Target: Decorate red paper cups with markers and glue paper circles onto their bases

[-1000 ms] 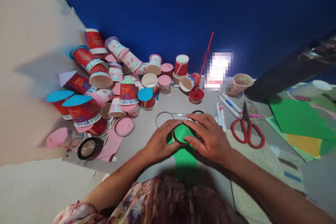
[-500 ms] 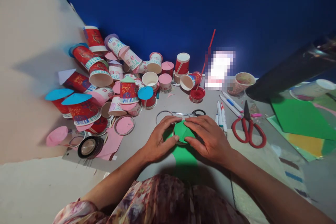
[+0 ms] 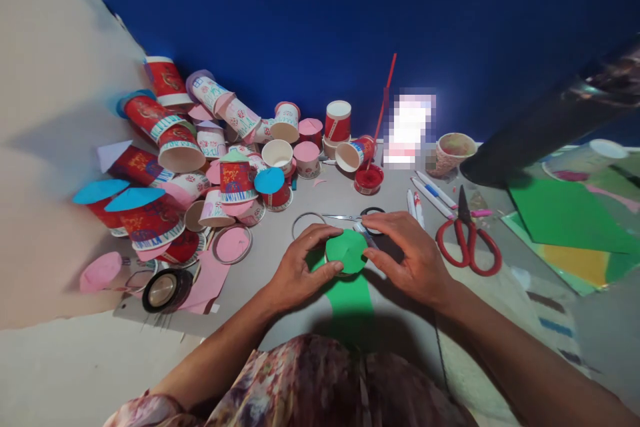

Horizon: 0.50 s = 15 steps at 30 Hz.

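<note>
The left hand (image 3: pixel 299 271) and right hand (image 3: pixel 409 255) each pinched one green paper disc (image 3: pixel 347 251) between curled fingers and thumb, near the worktop's (image 3: pixel 280 267) front edge, above one green sheet (image 3: pixel 353 300). Two scissors lay alongside: a red pair (image 3: pixel 469 247) to the right, a small black-handled pair (image 3: pixel 357 215) behind.

Your hands flank the paper disc (image 3: pixel 346 251); cup pile (image 3: pixel 210 160) lies behind-left, scissors (image 3: pixel 467 240) right, markers (image 3: pixel 425 195) behind-right, tape roll (image 3: pixel 163 289) far left.

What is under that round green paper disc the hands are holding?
Under the green disc a cup rim peeks out at its edge, and green paper lies below. The cup's body is covered by the disc and fingers.
</note>
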{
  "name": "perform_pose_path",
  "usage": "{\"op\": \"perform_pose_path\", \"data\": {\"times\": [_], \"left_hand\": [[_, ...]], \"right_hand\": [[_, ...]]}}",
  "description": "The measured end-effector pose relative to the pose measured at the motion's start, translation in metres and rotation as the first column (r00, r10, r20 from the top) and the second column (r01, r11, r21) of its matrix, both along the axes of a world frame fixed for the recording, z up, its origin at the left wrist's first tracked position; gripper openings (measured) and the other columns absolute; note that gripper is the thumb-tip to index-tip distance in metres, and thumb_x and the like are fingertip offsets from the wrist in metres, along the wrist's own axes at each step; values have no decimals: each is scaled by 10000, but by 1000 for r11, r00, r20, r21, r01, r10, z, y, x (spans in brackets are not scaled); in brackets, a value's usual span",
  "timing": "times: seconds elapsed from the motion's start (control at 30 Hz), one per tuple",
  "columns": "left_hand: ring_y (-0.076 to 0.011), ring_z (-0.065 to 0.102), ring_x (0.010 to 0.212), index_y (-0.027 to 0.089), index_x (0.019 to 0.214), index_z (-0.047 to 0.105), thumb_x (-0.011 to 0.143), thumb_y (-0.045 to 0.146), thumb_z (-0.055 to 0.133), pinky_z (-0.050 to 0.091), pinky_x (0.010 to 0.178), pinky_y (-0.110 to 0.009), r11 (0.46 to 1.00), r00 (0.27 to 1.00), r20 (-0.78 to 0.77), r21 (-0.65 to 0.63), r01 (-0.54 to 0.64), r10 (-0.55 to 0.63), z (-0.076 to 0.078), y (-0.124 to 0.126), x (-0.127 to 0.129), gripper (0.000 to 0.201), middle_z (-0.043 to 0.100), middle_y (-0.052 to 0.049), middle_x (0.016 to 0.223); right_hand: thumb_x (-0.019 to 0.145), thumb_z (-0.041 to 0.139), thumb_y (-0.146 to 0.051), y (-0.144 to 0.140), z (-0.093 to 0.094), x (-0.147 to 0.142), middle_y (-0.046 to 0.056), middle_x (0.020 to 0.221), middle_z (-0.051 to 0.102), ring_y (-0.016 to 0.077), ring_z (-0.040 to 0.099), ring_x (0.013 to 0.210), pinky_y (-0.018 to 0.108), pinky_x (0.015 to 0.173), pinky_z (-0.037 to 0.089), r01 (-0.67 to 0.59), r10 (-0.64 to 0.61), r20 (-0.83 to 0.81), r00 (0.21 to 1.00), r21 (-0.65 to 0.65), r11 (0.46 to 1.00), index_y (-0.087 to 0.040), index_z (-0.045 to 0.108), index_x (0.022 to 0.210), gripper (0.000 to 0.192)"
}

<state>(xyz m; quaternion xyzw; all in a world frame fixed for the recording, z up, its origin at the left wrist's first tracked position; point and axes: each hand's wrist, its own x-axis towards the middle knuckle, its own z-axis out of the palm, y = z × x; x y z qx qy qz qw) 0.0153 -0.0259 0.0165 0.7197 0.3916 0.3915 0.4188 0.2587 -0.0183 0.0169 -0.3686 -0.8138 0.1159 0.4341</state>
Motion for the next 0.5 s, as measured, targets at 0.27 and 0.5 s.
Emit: {"op": "perform_pose_path", "data": {"times": [0.27, 0.5], "left_hand": [[-254, 662, 1168, 229, 1306, 686, 905, 323, 777, 546, 1016, -410, 996, 999, -35, 80, -28, 31, -1, 0, 1, 422, 702, -113, 1234], [-260, 686, 1166, 241, 1296, 705, 893, 321, 793, 578, 991, -418, 989, 998, -31, 141, -45, 49, -2, 1, -1, 419, 723, -116, 1239]], "right_hand": [[942, 755, -375, -6, -9, 0, 183, 1232, 740, 338, 662, 1054, 524, 865, 573, -16, -4, 177, 984, 110, 994, -165, 647, 1265, 400], [953, 738, -355, -6, -7, -2, 195, 1220, 743, 330, 656, 1070, 511, 890, 573, -30, 10, 165, 986, 119, 992, -132, 652, 1259, 388]]}}
